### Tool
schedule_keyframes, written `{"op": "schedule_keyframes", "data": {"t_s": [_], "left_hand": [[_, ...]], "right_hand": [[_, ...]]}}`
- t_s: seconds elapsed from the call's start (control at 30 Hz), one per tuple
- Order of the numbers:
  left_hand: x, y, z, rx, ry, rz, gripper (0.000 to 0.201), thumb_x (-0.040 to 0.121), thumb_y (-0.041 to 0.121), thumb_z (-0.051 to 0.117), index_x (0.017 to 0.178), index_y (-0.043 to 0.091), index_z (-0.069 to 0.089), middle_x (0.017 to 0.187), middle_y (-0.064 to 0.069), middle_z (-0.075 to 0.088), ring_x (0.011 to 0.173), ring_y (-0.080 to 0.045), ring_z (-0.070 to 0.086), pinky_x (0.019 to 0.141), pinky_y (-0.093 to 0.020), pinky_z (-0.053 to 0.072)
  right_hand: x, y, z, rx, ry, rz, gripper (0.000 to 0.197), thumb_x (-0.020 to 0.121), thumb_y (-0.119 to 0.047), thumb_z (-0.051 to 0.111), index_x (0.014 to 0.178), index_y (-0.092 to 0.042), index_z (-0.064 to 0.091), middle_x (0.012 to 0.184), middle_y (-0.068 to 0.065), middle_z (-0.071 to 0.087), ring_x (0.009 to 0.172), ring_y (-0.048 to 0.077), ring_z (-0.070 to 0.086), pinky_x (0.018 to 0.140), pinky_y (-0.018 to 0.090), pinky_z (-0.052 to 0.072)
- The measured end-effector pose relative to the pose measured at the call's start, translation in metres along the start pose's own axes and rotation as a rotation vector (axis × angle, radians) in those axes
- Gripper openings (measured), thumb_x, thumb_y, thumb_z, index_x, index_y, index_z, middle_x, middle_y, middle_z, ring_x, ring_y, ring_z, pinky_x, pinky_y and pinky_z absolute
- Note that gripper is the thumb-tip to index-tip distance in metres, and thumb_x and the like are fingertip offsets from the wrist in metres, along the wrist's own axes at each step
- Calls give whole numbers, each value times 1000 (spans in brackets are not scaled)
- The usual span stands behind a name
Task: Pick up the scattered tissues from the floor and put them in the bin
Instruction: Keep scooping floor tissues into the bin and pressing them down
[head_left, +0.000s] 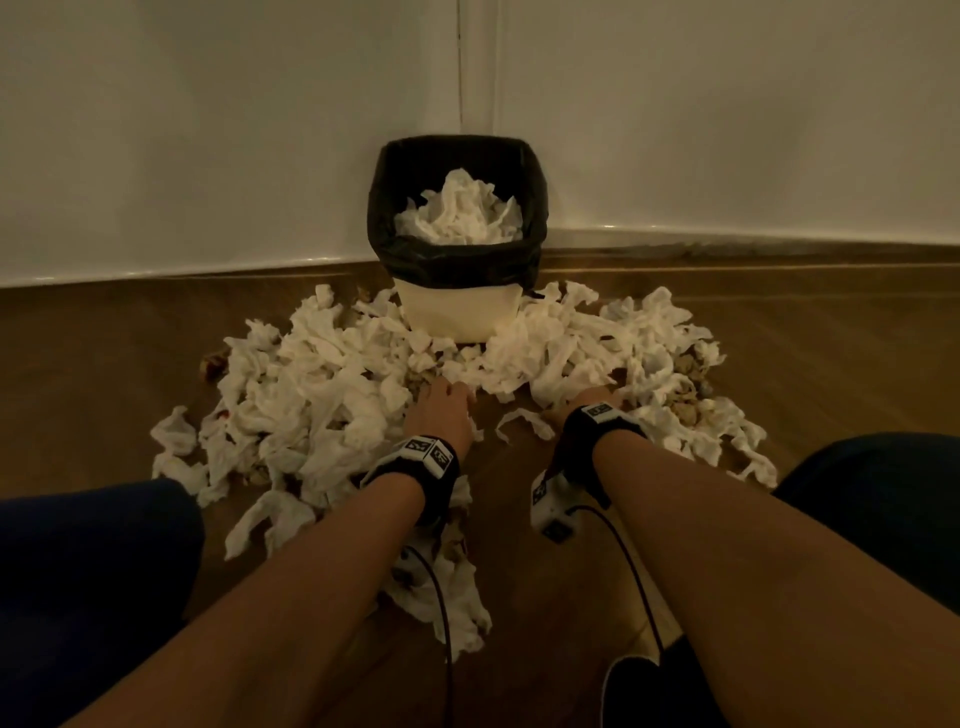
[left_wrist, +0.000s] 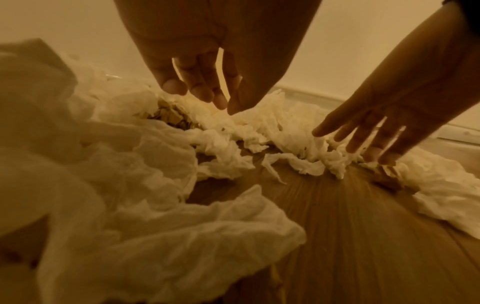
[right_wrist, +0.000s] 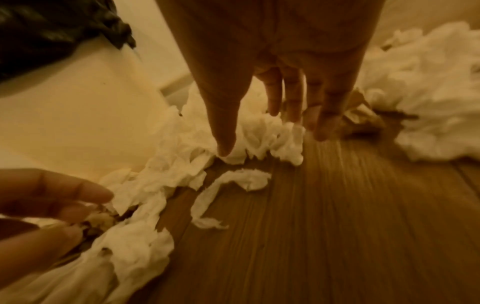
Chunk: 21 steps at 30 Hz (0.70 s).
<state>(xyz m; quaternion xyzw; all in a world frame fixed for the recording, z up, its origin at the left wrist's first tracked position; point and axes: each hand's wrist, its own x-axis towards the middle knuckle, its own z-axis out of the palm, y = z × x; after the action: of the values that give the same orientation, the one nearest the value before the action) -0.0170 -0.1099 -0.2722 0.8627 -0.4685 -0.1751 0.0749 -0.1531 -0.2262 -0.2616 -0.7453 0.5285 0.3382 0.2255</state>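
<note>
Across the wooden floor (head_left: 675, 364), crumpled white tissues (head_left: 322, 395) lie in a wide ring round the foot of the bin (head_left: 457, 312), thickest on the left, with a second drift on the right and more trailing back toward the person's knees. Some already fill the bin's black liner (head_left: 384, 228), so the job looks partly done, with most of the mess still down. The bin stands in the corner where the walls (head_left: 208, 130) meet, close enough to reach from a crouch.

Both hands are low over the inner edge of the heap. The left hand (left_wrist: 207, 67) has its fingers extended and loosely bent, tips just above or brushing the tissue, gripping nothing. The right hand (right_wrist: 272, 72) reaches down with straight, spread fingers, thumb tip touching a crumpled strip, likewise holding nothing. Working from either side probably lets the person sweep an armful together.
</note>
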Motion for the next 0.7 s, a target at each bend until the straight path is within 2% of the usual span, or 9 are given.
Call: {"op": "schedule_keyframes", "data": {"t_s": [0.13,0.2,0.27,0.37,0.47,0.53,0.57,0.63,0.7], "left_hand": [[-1,-5,2,16,17,-20,41,81,13,57,119,21,45,129,-9,36,114,-29,41,84,-35,42],[-1,-6,5,64,-29,-9,48,77,23,61,121,26,43,131,-10,31,118,-31,37,89,-39,40],[-2,-8,10,120,-60,27,48,74,33,61,119,31,44,132,-10,30,120,-33,34,93,-44,38],[-4,-11,19,175,-43,65,37,75,42,59,110,35,50,130,-8,31,117,-31,33,91,-43,37],[-3,-10,26,234,-66,56,36,76,53,60,108,36,55,133,-6,28,121,-31,31,93,-44,37],[-2,-8,27,273,-70,70,38,76,55,62,108,36,55,136,-7,26,124,-33,29,97,-48,34],[-1,-7,28,296,-68,81,39,76,53,62,110,35,54,138,-7,25,126,-35,27,99,-50,32],[-1,-6,28,325,-75,95,42,79,48,63,115,33,49,141,-9,21,128,-39,26,101,-52,31],[1,-5,29,315,-102,84,40,83,40,62,118,31,46,143,-11,20,127,-40,27,100,-50,33]], "right_hand": [[3,-11,19,130,-32,13,80,90,-56,48,151,-20,10,157,11,10,139,36,23,108,52,32],[8,-16,30,283,74,139,104,79,-71,50,150,-15,-2,157,14,-1,142,37,12,114,50,22],[13,-20,39,400,191,236,120,69,-79,53,149,-9,-4,156,16,-4,142,38,7,114,49,17],[20,-21,48,460,245,234,104,74,-73,51,149,-13,14,154,14,8,140,38,14,112,50,23],[25,-20,53,477,258,234,87,83,-70,41,148,-16,23,154,13,9,139,38,17,109,50,25],[23,-20,54,514,331,287,90,80,-72,45,146,-15,24,152,14,11,134,41,25,103,49,34],[23,-19,54,517,371,309,97,77,-74,49,147,-13,19,151,16,11,133,41,25,103,49,34],[23,-17,54,510,405,326,114,71,-76,53,148,-9,3,152,20,8,136,41,21,107,50,29],[25,-15,52,585,379,326,114,69,-74,58,149,-15,2,152,18,6,137,41,18,108,52,26]]}}
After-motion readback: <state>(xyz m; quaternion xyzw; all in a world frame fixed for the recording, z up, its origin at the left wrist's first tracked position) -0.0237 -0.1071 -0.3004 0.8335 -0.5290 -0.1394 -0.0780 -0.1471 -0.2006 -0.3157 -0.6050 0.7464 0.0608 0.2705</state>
